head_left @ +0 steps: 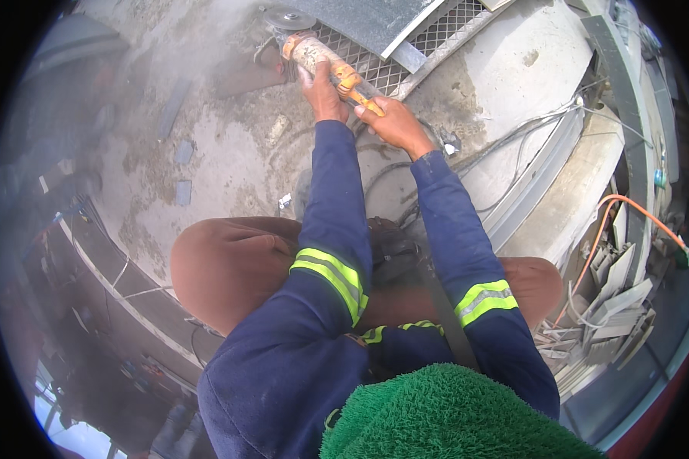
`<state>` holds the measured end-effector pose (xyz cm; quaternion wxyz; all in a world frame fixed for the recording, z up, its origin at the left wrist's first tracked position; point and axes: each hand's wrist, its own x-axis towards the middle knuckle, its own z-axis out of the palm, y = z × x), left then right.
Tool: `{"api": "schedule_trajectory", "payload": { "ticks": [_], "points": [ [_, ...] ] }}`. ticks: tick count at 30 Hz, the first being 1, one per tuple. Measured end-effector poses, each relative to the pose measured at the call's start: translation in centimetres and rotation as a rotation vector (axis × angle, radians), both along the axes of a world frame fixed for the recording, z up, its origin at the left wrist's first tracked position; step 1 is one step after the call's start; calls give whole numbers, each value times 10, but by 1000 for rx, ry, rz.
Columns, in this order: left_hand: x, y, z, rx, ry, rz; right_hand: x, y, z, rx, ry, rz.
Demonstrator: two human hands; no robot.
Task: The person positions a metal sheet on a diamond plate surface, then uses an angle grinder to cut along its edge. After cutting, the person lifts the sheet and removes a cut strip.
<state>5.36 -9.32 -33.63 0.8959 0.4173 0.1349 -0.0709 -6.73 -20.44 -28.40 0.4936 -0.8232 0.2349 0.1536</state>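
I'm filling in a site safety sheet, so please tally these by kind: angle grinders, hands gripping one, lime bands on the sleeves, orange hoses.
Angle grinder: 1
Left hand and right hand, both gripping it: 2
Lime sleeve bands: 2
Orange hose: 1
Total: 6

Fisheye view from head, facing down; sleeves [335, 183] near, floor [233, 168] farther.

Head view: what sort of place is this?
Probably a construction or fabrication site: there is an angle grinder, a stained concrete floor and a pile of flat offcuts.
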Motion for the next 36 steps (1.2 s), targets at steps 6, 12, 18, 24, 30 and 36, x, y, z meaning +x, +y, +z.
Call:
{"api": "schedule_trajectory", "payload": {
  "ticks": [6,12,18,24,30,36],
  "points": [
    [-10,-1,5,8,27,-10,-10,-2,-1,12,-17,-7],
    [-19,-3,10,24,-5,-1,-16,-4,11,22,49,0],
    [4,1,4,27,8,-20,3,-2,5,-4,8,25],
    [32,1,-6,15,7,-32,33,-2,-5,31,38,22],
    [41,2,-14,23,32,-30,39,0,-18,-18,-31,21],
    [22,1,-14,-7,57,-17,17,-4,-15,-9,-27,7]
  ]
}}
